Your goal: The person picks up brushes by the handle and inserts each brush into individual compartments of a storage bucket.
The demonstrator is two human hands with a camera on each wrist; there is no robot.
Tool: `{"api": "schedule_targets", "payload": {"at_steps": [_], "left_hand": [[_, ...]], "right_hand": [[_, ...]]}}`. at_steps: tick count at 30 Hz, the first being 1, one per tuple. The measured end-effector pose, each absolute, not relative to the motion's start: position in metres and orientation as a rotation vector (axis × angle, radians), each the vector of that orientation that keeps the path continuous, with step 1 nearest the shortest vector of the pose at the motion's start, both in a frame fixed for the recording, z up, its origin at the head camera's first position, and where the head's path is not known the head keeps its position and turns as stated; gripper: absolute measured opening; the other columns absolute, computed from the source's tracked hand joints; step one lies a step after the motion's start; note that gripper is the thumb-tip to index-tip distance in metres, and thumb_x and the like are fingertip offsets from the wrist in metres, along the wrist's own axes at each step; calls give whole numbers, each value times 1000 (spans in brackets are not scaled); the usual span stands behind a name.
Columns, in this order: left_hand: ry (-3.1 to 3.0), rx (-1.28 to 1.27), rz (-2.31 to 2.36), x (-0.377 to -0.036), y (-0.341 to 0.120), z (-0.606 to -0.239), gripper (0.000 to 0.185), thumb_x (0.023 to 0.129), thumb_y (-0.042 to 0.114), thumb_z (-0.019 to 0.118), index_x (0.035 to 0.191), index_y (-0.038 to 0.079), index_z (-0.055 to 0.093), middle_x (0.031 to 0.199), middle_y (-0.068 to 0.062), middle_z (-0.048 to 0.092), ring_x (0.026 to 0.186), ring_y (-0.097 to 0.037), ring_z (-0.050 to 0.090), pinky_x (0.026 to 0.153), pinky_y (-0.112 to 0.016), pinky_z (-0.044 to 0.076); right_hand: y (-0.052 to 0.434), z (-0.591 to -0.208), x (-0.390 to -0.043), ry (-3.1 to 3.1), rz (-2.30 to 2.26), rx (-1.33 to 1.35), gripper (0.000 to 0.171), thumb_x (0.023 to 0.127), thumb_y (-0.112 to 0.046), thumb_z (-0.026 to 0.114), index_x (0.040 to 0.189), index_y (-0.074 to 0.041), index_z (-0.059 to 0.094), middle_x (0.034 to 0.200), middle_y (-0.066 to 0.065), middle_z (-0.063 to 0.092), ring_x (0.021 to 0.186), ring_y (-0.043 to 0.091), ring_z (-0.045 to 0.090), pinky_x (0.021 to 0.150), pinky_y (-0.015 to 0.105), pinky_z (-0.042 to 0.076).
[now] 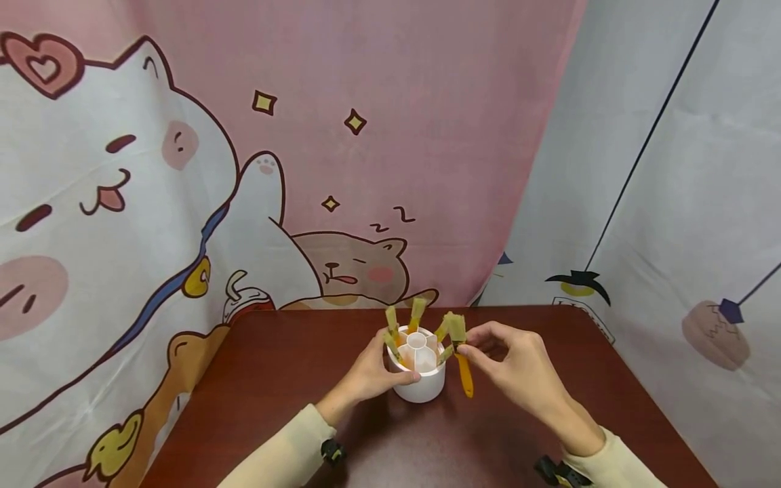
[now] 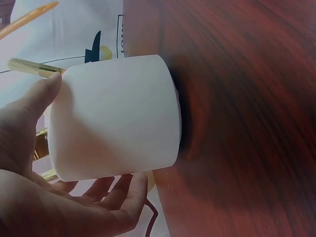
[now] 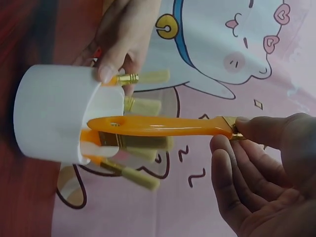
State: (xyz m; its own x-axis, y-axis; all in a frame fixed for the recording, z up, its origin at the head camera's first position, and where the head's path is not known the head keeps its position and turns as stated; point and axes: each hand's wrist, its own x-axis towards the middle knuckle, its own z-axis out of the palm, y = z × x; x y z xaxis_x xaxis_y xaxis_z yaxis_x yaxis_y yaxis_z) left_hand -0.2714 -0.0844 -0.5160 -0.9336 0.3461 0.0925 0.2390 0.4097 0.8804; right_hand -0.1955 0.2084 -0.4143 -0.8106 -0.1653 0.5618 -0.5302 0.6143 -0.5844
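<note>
The head view takes in the whole scene: a white round brush holder (image 1: 419, 379) standing on a dark red-brown table (image 1: 274, 379), with the left hand (image 1: 372, 373) on its left side and the right hand (image 1: 518, 369) just to its right. Only this view shows the holder's inner dividers around a small central tube. The left wrist view adds what the head view hides: the left thumb (image 2: 37, 98) lies along the holder's rim and the fingers (image 2: 118, 190) curve round the far wall, so the hand grips the holder (image 2: 116, 118). The right wrist view shows the small hole in the end of the handle of the orange-handled paintbrush (image 3: 158, 126), which hangs outside the holder's mouth, beside its wall.

Counted: 1 holder, 1 brush in the right hand, and about 4 more brushes (image 1: 417, 313) standing bristles-up in the holder, though the exact number is hard to tell.

The right hand pinches the brush (image 1: 462, 359) at its metal ferrule between thumb and forefinger; the other fingers (image 3: 237, 182) hang loosely curled and apart.
</note>
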Motion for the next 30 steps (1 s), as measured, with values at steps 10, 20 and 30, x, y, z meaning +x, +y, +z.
{"api": "schedule_targets", "payload": {"at_steps": [10, 20, 30], "left_hand": [[2565, 542, 1553, -267, -84, -514, 108, 90, 31, 104, 172, 0, 40, 160, -21, 63, 147, -41, 66, 127, -68, 52], [2552, 548, 1553, -267, -85, -512, 110, 91, 31, 103, 174, 1, 38, 161, -20, 61, 145, -39, 67, 123, -66, 56], [2544, 550, 1553, -267, -85, -511, 109, 92, 32, 102, 174, 1, 38, 163, -21, 60, 146, -39, 66, 123, -65, 56]], "right_hand": [[185, -420, -199, -2260, 1083, 699, 26, 90, -5, 100, 104, -18, 82, 94, -8, 85, 74, -3, 75, 68, 17, 62], [169, -430, -207, -2165, 993, 789, 29, 88, 2, 100, 104, -14, 82, 95, -6, 85, 80, 2, 80, 73, 20, 66], [159, -442, -213, -2122, 876, 874, 32, 85, 7, 99, 106, -10, 80, 97, -1, 86, 83, 12, 83, 73, 27, 68]]}}
